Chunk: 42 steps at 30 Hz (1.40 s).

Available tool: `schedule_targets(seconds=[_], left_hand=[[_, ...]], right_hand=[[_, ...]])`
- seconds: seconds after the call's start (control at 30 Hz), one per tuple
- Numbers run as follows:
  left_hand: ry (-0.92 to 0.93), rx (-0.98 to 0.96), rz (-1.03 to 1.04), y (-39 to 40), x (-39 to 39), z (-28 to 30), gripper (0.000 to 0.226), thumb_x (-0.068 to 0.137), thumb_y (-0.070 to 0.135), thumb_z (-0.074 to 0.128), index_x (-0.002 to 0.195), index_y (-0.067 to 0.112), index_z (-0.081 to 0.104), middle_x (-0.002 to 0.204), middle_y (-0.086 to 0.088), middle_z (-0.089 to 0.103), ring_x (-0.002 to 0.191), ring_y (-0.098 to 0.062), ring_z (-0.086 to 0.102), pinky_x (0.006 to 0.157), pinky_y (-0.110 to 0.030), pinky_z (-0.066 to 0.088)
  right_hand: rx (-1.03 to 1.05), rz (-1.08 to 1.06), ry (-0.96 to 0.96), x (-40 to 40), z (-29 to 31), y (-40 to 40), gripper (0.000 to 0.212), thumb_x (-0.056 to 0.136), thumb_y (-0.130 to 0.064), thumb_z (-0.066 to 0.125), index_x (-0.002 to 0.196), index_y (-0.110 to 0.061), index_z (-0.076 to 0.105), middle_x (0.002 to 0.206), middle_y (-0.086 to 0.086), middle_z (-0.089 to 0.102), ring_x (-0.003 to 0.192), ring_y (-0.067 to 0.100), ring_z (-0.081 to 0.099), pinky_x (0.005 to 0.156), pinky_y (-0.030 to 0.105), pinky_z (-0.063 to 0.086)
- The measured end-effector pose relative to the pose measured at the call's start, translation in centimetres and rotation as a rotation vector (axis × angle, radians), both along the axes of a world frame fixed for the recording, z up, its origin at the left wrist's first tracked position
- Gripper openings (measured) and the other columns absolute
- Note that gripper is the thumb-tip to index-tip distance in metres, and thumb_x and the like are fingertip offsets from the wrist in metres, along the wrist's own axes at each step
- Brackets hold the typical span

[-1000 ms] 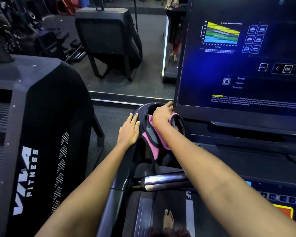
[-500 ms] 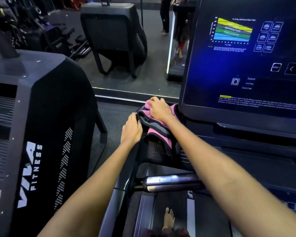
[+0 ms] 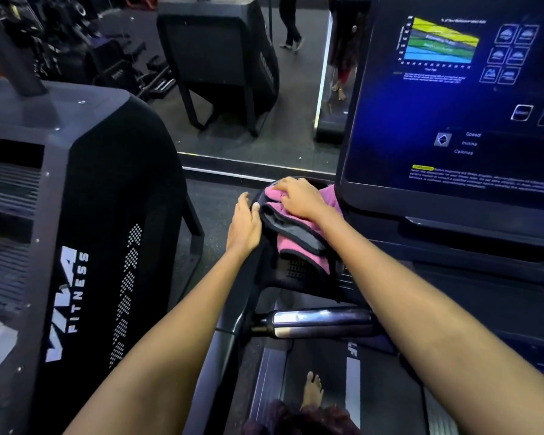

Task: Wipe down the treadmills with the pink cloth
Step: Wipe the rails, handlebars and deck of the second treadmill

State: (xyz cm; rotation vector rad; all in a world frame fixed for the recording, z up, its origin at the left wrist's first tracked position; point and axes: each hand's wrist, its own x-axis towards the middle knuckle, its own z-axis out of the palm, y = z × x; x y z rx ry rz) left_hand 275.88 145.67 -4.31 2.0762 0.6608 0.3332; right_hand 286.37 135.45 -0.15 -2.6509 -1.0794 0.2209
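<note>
Right hand: the right hand (image 3: 299, 197) lies palm down on the cloth (image 3: 299, 237), fingers spread nearly straight and pressing it onto the left corner of the console (image 3: 296, 271); nothing is pinched or curled round

Left hand: the left hand (image 3: 244, 226) rests on the outer left edge of the same corner, fingers together and straight along the rim, thumb touching the dark hem of the cloth; it holds nothing

Cloth: pink with a grey band and dark edging; bunched and draped over the console corner, just left of the screen (image 3: 453, 105); its upper part is under the right hand, its lower fold hangs over a small vent grille

Treadmill: the person stands on the belt (image 3: 327, 365); a bare foot (image 3: 311, 392) shows near the bottom; a chrome grip bar (image 3: 321, 321) runs crosswise below the console, under the right forearm

Screen: lit blue, tilted, with a coloured chart at top, small icons to its right and lines of small text too blurred to read in full

Neighbour: a second dark machine (image 3: 76, 246) stands to the left, marked VIVA FITNESS in white; well apart from both hands

Background: a mirror (image 3: 248, 89) ahead reflects gym machines and a person's legs
</note>
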Motion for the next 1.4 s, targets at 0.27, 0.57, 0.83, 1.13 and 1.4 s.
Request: schedule_targets(seconds=[0.27, 0.57, 0.83, 1.13, 1.4], left_hand=[[-0.018, -0.033, 0.051, -0.3, -0.6, 0.5, 0.051, 0.101, 0.035, 0.030, 0.145, 0.010, 0.027, 0.149, -0.009, 0.035, 0.135, -0.025, 0.035, 0.108, -0.035, 0.027], [0.039, 0.286, -0.092, -1.5, -1.6, 0.9, 0.035, 0.093, 0.014, 0.039, 0.127, 0.010, 0.045, 0.130, -0.010, 0.054, 0.115, -0.034, 0.052, 0.092, -0.042, 0.042], [0.067, 0.430, -0.132, -1.6, -2.7, 0.7, 0.036, 0.095, 0.007, 0.035, 0.129, 0.003, 0.046, 0.136, -0.012, 0.047, 0.122, -0.031, 0.046, 0.099, -0.041, 0.036], [0.072, 0.416, -0.148, -1.3, -2.2, 0.5, 0.040, 0.096, 0.009, 0.036, 0.134, 0.002, 0.044, 0.146, -0.010, 0.039, 0.132, -0.027, 0.039, 0.105, -0.039, 0.032], [0.078, 0.404, -0.153, -1.5, -2.4, 0.3, 0.040, 0.097, 0.010, 0.035, 0.135, 0.003, 0.043, 0.146, -0.010, 0.039, 0.132, -0.026, 0.038, 0.105, -0.038, 0.032]], right_hand=[[-0.127, 0.134, -0.117, -5.4, 1.0, -1.9, 0.040, 0.089, -0.016, 0.042, 0.120, -0.034, 0.060, 0.121, -0.003, 0.058, 0.099, 0.028, 0.048, 0.075, 0.038, 0.043], [-0.189, -0.007, -0.282, -9.8, 1.1, -3.3, 0.021, 0.091, -0.023, 0.047, 0.101, -0.023, 0.065, 0.110, 0.001, 0.053, 0.103, 0.029, 0.046, 0.069, 0.033, 0.031], [-0.209, -0.142, -0.272, -9.9, 2.1, -5.6, 0.028, 0.090, -0.015, 0.045, 0.111, -0.019, 0.063, 0.118, 0.008, 0.048, 0.108, 0.032, 0.044, 0.082, 0.036, 0.039], [-0.167, -0.086, -0.314, -8.6, 0.4, -4.3, 0.032, 0.092, -0.021, 0.035, 0.115, -0.012, 0.055, 0.118, 0.008, 0.055, 0.106, 0.031, 0.044, 0.084, 0.037, 0.036], [-0.204, -0.123, -0.272, -7.3, 0.0, -3.4, 0.030, 0.090, -0.009, 0.041, 0.111, -0.014, 0.062, 0.114, 0.008, 0.056, 0.106, 0.033, 0.046, 0.084, 0.037, 0.038]])
